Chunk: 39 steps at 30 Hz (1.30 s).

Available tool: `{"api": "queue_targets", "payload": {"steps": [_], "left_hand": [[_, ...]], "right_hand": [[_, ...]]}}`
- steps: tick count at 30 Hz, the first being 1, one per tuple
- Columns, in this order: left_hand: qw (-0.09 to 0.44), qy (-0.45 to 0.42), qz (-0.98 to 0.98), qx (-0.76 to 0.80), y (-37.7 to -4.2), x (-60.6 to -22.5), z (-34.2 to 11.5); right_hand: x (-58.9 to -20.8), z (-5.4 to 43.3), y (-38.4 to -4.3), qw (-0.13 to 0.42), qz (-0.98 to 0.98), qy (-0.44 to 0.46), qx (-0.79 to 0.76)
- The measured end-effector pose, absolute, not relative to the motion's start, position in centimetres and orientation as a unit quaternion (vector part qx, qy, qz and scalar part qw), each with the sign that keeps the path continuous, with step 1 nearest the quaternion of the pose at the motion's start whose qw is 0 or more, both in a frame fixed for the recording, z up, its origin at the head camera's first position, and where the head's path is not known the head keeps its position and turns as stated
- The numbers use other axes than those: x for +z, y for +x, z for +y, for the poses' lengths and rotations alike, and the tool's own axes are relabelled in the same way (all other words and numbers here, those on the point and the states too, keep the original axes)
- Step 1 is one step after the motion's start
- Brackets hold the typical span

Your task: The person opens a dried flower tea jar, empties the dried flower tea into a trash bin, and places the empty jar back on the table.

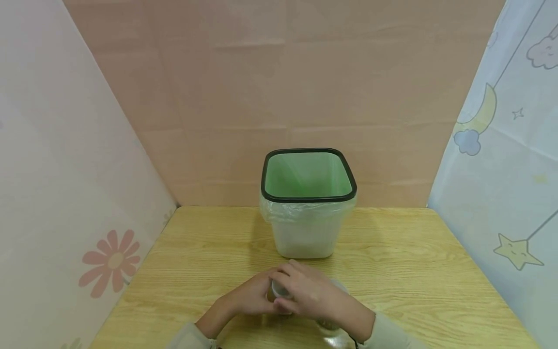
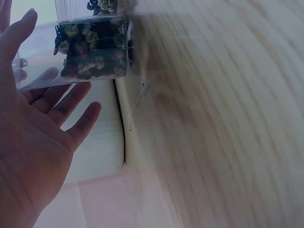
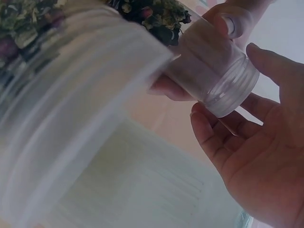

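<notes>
- At the counter (image 1: 414, 271), my left hand (image 1: 252, 294) is holding a clear dried-flower jar (image 2: 92, 52).
- My right hand (image 1: 314, 292) is pinching its neck between fingers.
- I'm judging it light, stiff, slippery: safest gripped mid-body.

So this jar (image 2: 95, 50) is clear plastic or glass, a straight cylinder, roughly half full of what looks like dried buds and dark leafy bits, mostly yellowish with a few pinkish-red ones. It's standing upright just over the table (image 1: 196, 257) or on it, can't tell. Left hand (image 1: 254, 293) around its body, right hand's (image 1: 311, 292) fingers at the ridged top end.
</notes>
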State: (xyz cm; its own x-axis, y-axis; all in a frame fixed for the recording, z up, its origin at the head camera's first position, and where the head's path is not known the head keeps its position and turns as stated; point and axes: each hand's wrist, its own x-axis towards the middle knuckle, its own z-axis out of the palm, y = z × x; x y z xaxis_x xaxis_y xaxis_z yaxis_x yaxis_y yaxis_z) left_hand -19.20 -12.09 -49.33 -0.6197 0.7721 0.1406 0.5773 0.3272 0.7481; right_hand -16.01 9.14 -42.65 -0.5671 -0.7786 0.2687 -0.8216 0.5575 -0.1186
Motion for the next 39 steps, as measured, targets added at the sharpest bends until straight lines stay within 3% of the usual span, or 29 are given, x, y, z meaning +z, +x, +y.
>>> {"api": "queue_targets", "payload": {"steps": [18, 23, 39], "left_hand": [[0.126, 0.4, 0.786, 0.454, -18.8, -48.2, -12.5], [0.109, 0.41, 0.784, 0.453, -18.8, -48.0, -12.4], [0.117, 0.412, 0.783, 0.45, -19.0, -46.6, -12.3]], "right_hand": [[-40.3, 9.9, -16.0, 0.113, -0.879, 0.444, 0.135], [-39.8, 10.3, -15.9, 0.092, -0.875, 0.445, 0.166], [-40.0, 11.0, -16.4, 0.099, -0.844, 0.479, 0.222]]}}
